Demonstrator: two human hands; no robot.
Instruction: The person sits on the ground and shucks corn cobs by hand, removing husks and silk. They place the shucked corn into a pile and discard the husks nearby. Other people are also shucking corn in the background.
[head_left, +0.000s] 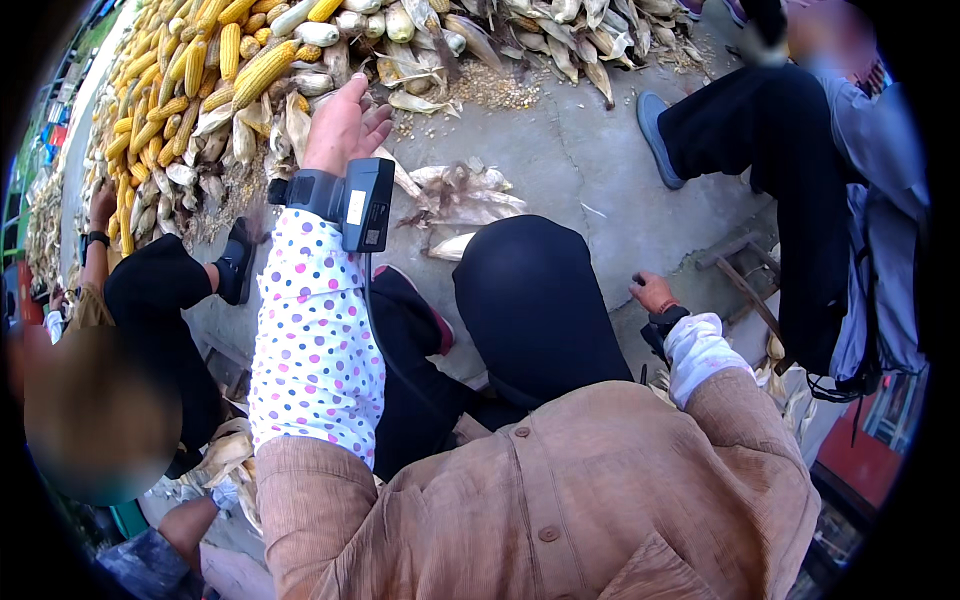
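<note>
Stretched out over the near edge of the corn pile, my left hand (349, 124) has its fingers apart and nothing visible in it. Close by lie husked yellow corn cobs (264, 73) and cobs still in pale dry husks (316, 34). My right hand (654, 291) hangs low beside my right knee, above the concrete, its fingers curled. Its fingertips look dark, and I cannot tell whether they hold something. Loose corn husks (469, 191) lie on the concrete between my left hand and my knee. Scattered kernels (495, 86) lie near the pile.
A person in dark trousers (795, 127) and grey-blue shoes sits at the right, by a low wooden stool frame (739, 277). At the left another person, with a dark shoe (236, 262), reaches a hand (103, 202) to the pile. More husks (232, 457) lie behind at the lower left.
</note>
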